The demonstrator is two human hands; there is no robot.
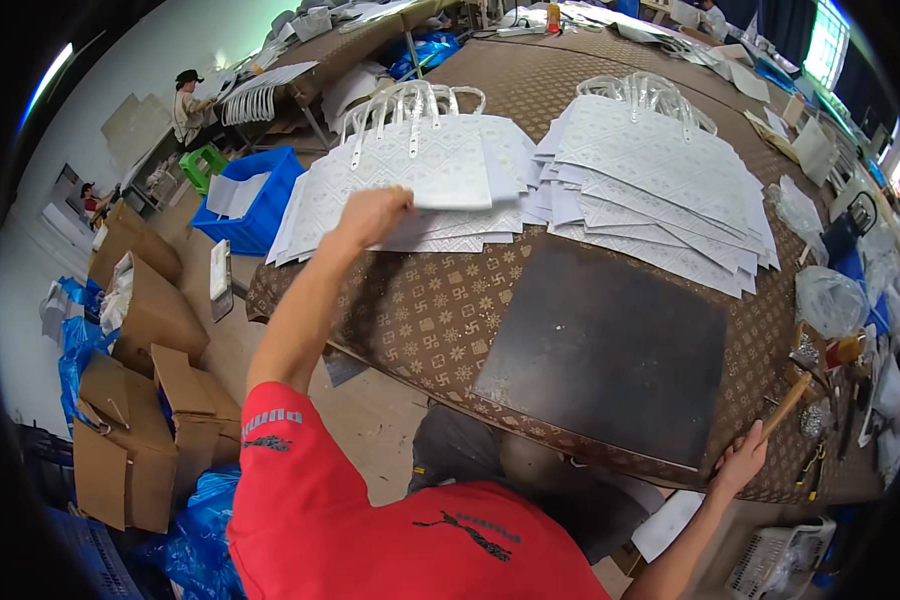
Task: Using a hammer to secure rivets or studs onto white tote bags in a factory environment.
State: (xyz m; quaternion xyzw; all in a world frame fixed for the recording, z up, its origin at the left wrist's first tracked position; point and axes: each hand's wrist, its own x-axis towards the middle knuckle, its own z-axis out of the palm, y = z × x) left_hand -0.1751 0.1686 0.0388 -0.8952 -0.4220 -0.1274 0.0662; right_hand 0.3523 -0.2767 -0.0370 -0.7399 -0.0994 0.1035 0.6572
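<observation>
My left hand (378, 215) is closed at the lower edge of a white patterned bag panel (448, 165) with clear handles, on top of the left stack. Its fingertips are partly hidden. A second stack of similar bag panels (660, 170) lies to the right, its sheets fanned unevenly and clear handles pointing away from me. At the table's right front edge, my right hand (740, 458) is wrapped round the wooden handle of a hammer (788, 405). Between my hands, a flat black mat (605, 350) lies on the table in front of the stacks.
A brown patterned cloth covers the table (420, 310). Pliers (818, 470), plastic bags (832, 300) and small metal parts crowd its right side. At left stand a blue crate (245, 200) and open cardboard boxes (130, 440). Other people work farther off.
</observation>
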